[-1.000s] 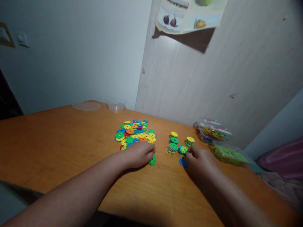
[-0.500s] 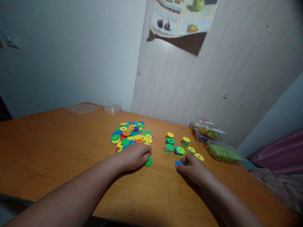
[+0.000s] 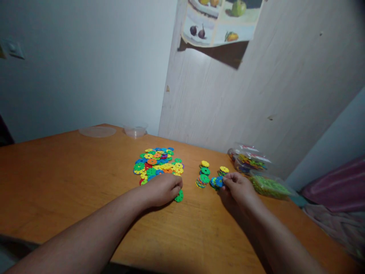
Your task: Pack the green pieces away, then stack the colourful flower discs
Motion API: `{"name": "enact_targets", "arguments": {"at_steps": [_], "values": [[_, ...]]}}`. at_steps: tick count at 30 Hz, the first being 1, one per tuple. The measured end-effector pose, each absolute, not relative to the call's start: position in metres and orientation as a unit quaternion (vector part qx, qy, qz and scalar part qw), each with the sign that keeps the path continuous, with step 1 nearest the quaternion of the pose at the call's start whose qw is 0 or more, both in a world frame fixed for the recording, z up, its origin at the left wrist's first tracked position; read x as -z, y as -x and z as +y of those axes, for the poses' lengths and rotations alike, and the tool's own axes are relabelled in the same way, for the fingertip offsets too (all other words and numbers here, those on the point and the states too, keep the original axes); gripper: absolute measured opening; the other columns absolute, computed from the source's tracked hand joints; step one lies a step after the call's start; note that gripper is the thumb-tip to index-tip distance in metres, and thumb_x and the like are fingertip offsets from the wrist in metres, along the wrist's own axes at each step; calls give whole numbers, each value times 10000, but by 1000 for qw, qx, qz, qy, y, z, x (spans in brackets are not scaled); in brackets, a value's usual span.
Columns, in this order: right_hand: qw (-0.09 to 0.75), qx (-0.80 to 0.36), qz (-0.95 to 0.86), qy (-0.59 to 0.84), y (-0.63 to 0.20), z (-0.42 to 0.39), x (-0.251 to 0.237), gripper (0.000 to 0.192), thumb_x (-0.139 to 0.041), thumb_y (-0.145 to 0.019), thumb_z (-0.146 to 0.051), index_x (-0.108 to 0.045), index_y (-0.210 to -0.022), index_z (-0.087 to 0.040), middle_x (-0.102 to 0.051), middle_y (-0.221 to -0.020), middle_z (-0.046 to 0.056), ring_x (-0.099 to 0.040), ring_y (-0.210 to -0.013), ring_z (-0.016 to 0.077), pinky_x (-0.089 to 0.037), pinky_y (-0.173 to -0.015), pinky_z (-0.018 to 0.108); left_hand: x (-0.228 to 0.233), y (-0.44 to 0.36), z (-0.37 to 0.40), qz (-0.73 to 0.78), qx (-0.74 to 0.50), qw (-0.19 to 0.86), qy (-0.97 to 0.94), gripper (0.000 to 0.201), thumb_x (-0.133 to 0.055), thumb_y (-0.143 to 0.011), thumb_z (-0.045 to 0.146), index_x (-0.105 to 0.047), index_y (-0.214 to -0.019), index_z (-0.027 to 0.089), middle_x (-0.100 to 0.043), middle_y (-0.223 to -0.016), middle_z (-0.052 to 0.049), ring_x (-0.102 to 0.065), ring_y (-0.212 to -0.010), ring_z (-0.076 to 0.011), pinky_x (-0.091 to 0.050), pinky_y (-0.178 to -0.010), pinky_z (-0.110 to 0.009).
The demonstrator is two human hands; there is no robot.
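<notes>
My right hand (image 3: 238, 186) pinches a blue notched plastic disc (image 3: 219, 181) at its edge. That disc is over a short stack of discs (image 3: 213, 183), partly covering it. Farther left, my left hand (image 3: 167, 187) is closed, its fingertips at a green notched disc (image 3: 179, 196) that is tilted up and partly hidden by them. Just beyond that hand spreads a loose pile of mixed-colour discs (image 3: 152, 161). Between the hands are more stacks: a green-topped one (image 3: 204, 178), another green-topped one (image 3: 205, 171) and a yellow-topped one (image 3: 204, 164). Behind my right fingers is a yellow-topped stack (image 3: 224, 169).
Clear plastic boxes of coloured pieces (image 3: 251, 160) and a box of green pieces (image 3: 269, 185) stand at the right. A clear round lid (image 3: 97, 131) and a clear tub (image 3: 135, 131) lie at the table's (image 3: 71, 179) back edge, near the wall.
My right hand has moved up and away from me, carrying the blue disc from the bare tabletop onto the green-topped stack. My left hand has stayed at the green disc.
</notes>
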State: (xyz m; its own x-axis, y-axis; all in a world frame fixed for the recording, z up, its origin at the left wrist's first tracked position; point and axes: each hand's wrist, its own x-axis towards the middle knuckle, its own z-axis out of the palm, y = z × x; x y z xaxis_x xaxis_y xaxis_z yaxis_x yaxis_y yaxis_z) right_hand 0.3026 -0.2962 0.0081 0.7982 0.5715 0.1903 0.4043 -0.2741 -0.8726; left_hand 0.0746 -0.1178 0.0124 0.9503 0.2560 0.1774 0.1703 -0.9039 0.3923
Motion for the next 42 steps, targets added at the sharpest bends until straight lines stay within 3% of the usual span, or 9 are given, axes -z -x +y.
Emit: {"name": "enact_targets", "arguments": {"at_steps": [12,16,22,27,42], "values": [[390,1,-331,859,-323,-294,-13,102,-541,-748,-248,-604,-689,-193,-608,-608,21,-541,-587,162,-331,-524,249,-15,-73,-119,104,-114,201,-967,163,-480,-863,212,-636,-815,203,-689,-815,-39,-591,-719,-173,-356,-606,-260],[299,17,-386,872,-303,-308,-12,153,-531,-800,-263,-638,-707,-203,-646,-650,36,-568,-629,181,-337,-550,264,-17,-73,-120,109,-109,202,-967,160,-488,-865,222,-634,-805,198,-689,-808,-41,-590,-718,-176,-350,-604,-264],[177,-29,-464,867,-295,-317,5,265,-516,-838,-225,-762,-933,-248,-764,-969,51,-668,-932,227,-434,-742,286,-16,-73,-120,105,-110,195,-969,168,-470,-861,215,-624,-795,197,-682,-802,-37,-582,-703,-167,-343,-598,-264],[148,-26,-460,875,-298,-311,5,318,-509,-844,-213,-771,-1019,-253,-764,-1068,52,-667,-1021,236,-443,-809,295,-14,-74,-119,102,-115,194,-969,169,-469,-859,213,-629,-808,200,-685,-805,-33,-586,-712,-168,-340,-597,-261],[167,-2,-423,891,-311,-293,7,301,-500,-830,-194,-768,-959,-239,-759,-960,68,-669,-945,240,-437,-769,298,-15,-73,-120,112,-116,204,-966,149,-491,-854,198,-626,-792,194,-680,-793,-31,-579,-698,-160,-327,-589,-257]]}}
